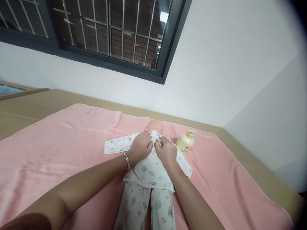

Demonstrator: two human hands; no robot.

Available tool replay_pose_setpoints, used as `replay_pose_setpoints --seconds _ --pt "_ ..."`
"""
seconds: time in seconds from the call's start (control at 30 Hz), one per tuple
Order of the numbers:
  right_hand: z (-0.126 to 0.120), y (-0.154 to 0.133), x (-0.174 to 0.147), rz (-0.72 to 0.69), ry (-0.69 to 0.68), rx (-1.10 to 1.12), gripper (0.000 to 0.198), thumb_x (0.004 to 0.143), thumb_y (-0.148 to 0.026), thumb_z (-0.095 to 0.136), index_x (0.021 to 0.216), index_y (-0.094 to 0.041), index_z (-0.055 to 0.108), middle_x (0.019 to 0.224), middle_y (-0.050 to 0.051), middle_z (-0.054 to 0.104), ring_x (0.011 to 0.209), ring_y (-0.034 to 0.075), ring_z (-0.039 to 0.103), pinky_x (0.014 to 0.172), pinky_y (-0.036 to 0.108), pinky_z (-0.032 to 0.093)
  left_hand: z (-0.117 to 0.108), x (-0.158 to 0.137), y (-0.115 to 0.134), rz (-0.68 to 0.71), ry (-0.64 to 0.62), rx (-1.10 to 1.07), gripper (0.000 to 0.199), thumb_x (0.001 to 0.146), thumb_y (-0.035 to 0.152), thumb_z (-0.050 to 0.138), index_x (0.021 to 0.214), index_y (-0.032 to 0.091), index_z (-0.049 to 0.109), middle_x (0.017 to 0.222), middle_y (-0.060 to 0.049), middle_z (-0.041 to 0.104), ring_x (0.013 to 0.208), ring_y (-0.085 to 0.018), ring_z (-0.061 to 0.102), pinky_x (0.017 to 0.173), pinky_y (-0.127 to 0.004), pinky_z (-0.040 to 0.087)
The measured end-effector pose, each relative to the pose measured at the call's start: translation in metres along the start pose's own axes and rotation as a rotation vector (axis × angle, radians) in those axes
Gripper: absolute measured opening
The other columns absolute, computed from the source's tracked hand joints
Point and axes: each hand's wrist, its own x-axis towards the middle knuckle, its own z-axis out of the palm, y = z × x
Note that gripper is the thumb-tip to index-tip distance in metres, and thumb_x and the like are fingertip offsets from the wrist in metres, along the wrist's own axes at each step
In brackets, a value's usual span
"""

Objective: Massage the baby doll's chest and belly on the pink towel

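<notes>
A baby doll (155, 126) lies on the pink blanket with its head away from me, wearing a white printed shirt (148, 171) and matching printed pants (135, 201). My left hand (141, 146) is closed on the shirt near the neckline, a silver bracelet (127, 161) around its wrist. Close beside it, my right hand (167, 150) pinches the shirt at the upper chest, thumb and fingers together. Both hands meet just below the doll's head. One shirt sleeve stretches out to the left, the other angles down to the right.
A cream pump bottle (185, 142) stands on the pink blanket (79, 134), right of the doll. Under the blanket is a tan surface (28, 105) that meets a white wall (203, 80). Above is a dark-framed window (165, 54) with metal bars.
</notes>
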Motion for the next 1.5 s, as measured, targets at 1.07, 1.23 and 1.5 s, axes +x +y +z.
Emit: replay_pose_setpoints --seconds 1.07,1.23,1.5 --pt "-0.004 0.003 0.01 -0.037 -0.182 0.091 0.045 0.094 -0.024 0.038 0.132 -0.012 0.058 0.133 0.013 0.059 0.126 0.025 0.05 0.108 0.037 0.034 0.001 0.005 0.0 -0.238 -0.188 -0.053 0.036 0.09 0.022 0.044 0.122 0.016 0.057 0.124 -0.01 0.063 0.12 -0.026 0.054 0.107 -0.045 0.041" --pt "-0.01 -0.003 0.005 -0.019 -0.142 -0.028 0.039 0.094 -0.025 0.04 0.125 -0.015 0.061 0.118 0.011 0.067 0.111 0.024 0.058 0.091 0.032 0.041 0.0 0.003 0.002 -0.239 -0.175 0.017 0.036 0.089 0.022 0.045 0.123 0.012 0.056 0.126 -0.014 0.061 0.121 -0.028 0.053 0.107 -0.045 0.041" --pt "-0.011 -0.006 0.001 0.023 -0.104 -0.126 0.033 0.094 -0.027 0.04 0.114 -0.021 0.065 0.109 0.007 0.07 0.097 0.021 0.063 0.075 0.028 0.041 0.0 0.002 0.003 -0.234 -0.177 0.039 0.033 0.09 0.024 0.044 0.119 0.015 0.056 0.12 -0.014 0.061 0.115 -0.028 0.055 0.102 -0.047 0.043"
